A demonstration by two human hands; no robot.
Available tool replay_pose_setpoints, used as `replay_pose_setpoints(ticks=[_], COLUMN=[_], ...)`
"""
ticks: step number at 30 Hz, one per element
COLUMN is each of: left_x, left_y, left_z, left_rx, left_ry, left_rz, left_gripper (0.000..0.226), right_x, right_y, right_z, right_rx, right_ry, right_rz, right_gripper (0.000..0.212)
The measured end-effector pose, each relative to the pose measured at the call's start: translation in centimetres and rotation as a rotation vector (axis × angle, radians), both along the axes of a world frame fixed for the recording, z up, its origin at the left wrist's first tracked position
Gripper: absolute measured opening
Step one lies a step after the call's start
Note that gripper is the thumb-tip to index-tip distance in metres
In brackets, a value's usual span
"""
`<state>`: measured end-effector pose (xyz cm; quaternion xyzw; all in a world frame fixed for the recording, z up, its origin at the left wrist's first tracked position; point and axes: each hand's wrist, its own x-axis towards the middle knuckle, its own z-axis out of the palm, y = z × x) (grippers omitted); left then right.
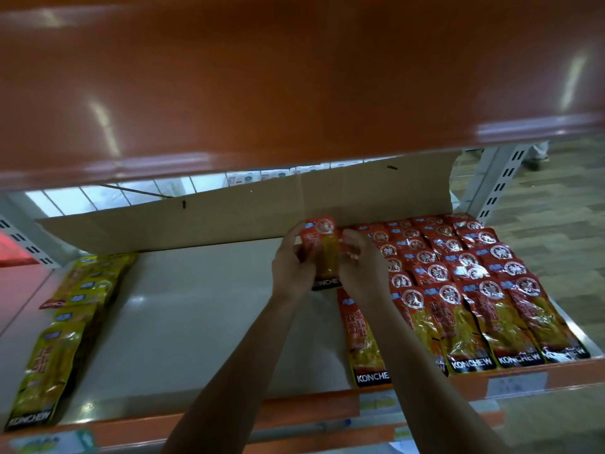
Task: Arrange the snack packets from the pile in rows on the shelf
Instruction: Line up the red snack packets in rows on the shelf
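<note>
Packet first: what does it look like?

— It is a long red foil snack packet (pixel 322 253) with a white round emblem at the top. A clear window down the middle shows yellow contents, and a black band at the bottom carries white letters.

Where is it?

— It is held up over the back of the pale grey shelf board (pixel 196 322), just in front of the brown cardboard sheet (pixel 229 217) that stands along the rear. Its lower end is above the board; I cannot tell whether it touches.

And the hands?

— The left hand (pixel 293 263) has its fingers curled round the packet's left edge. The right hand (pixel 360 267) clasps the right edge with its fingers bent inward, though they are blurred.

What lies beside it?

— To the right are rows of matching red packets (pixel 474 290). They lie flat and overlap like tiles from the cardboard to the front, with the black bands at the near edge. One more red packet lies under the right forearm, just left of those rows.

Further out?

— Yellow packets of the same shape (pixel 65 322) lie in a loose overlapping line at the far left of the board. The glossy orange upper shelf (pixel 294 77) hangs overhead, and a grey slotted upright (pixel 501 181) stands at the right rear.
</note>
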<state>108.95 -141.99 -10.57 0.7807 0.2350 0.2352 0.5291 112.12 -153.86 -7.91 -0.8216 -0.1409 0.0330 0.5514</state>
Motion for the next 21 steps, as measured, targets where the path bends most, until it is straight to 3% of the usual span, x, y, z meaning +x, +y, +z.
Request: replay_pose_setpoints(ticks=[4, 14, 21], left_x=[-0.9, -0.4, 0.3], left_y=[1.8, -0.2, -0.1], left_z=[-0.3, 0.3, -0.5], left_rx=[-0.067, 0.131, 0.434], left_ry=[0.055, 0.152, 0.297], left_rz=[0.116, 0.026, 0.059], left_gripper=[0.046, 0.051, 0.034], right_x=[-0.2, -0.6, -0.5], right_y=[-0.8, -1.7, -1.6], right_z=[-0.5, -1.5, -1.6], right_rx=[-0.138, -0.232, -0.249], right_ry=[-0.114, -0.135, -0.128], right_rz=[-0.044, -0.025, -0.022], right_gripper=[0.041, 0.045, 0.044])
